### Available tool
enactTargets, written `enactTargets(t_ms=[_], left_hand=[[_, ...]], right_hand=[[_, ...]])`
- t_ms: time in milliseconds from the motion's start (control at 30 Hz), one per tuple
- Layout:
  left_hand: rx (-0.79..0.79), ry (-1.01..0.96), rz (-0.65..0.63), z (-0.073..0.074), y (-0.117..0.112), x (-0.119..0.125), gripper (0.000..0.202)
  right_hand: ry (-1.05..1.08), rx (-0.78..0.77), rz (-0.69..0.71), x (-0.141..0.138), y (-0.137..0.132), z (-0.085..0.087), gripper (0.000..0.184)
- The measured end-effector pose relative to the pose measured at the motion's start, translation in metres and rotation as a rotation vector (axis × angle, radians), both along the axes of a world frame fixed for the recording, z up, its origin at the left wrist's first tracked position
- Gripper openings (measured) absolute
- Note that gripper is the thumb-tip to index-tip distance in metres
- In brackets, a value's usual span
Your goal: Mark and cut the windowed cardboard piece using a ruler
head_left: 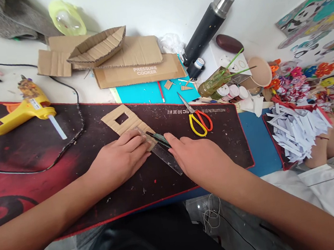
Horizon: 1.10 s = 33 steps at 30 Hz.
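Observation:
A small piece of cardboard (113, 120) with a rectangular hole cut through it lies on the dark desk mat (109, 198). Across its near end runs a clear ruler (168, 159), slanting down to the right. My left hand (122, 155) presses the ruler and cardboard flat, its fingers stretched out close together. In my right hand (198, 155) is a dark utility knife (160, 139), its tip at the ruler's edge by my left fingertips. The blade's contact with the cardboard is too small to make out. Scissors (198, 119) with yellow and red handles rest beyond my right hand.
To the left lies a yellow glue gun (19, 114) with its black cord (79, 110) looped over the mat. Cardboard pieces (144, 50), a black thermos (205, 31) and a jar (210, 82) stand behind. At right, another person sits near folded white paper pieces (297, 131).

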State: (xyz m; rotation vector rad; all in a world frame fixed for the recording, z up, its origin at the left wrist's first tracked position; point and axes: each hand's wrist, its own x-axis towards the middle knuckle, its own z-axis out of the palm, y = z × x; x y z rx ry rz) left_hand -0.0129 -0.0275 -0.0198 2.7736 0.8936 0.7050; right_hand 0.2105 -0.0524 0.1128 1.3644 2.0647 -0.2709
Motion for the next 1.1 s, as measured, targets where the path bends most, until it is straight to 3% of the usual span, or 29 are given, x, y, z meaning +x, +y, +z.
enactTargets(t_ms=[233, 467, 667, 900, 1100], left_hand=[[-0.078, -0.036, 0.004, 0.001, 0.001, 0.0, 0.025], [0.026, 0.018, -0.005, 0.001, 0.001, 0.001, 0.03], [-0.011, -0.011, -0.004, 0.001, 0.001, 0.001, 0.029], [0.027, 0.013, -0.003, 0.002, 0.001, 0.0, 0.027], [0.07, 0.003, -0.007, 0.002, 0.001, 0.001, 0.028]], right_hand=[[0.005, -0.006, -0.003, 0.0, 0.0, -0.004, 0.055], [-0.005, -0.02, -0.009, 0.0, 0.001, -0.004, 0.057], [0.006, -0.002, 0.013, -0.005, 0.002, -0.004, 0.057], [-0.02, -0.065, 0.048, -0.012, 0.01, 0.004, 0.069], [-0.041, -0.089, 0.017, -0.012, 0.005, 0.002, 0.079]])
